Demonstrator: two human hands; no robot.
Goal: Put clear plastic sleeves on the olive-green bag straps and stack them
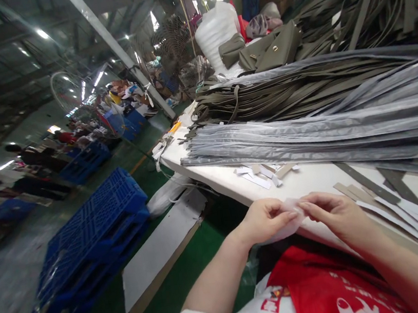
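Note:
A thin, whitish translucent sheet point(289, 225), perhaps a plastic bag or film, is pinched between both hands at the near edge of the table. My left hand point(266, 219) has its thumb and fingers closed on the sheet's left part. Close beside it, my right hand point(327, 208) grips the upper right part with thumb and forefinger. The fingertips almost meet, and the sheet hangs below them in front of the red apron point(328, 285). Just beyond the hands, small white and tan scraps point(260, 174) lie on the white table point(219, 175).
Long grey wrapped strips point(288, 137) and dark olive straps point(281, 92) cover the table's far side. Olive pouches point(275, 48) sit behind. Loose white strips point(409, 224) lie at right. Blue pallets point(91, 235) and a long white board point(163, 251) are on the floor at left; people stand farther off.

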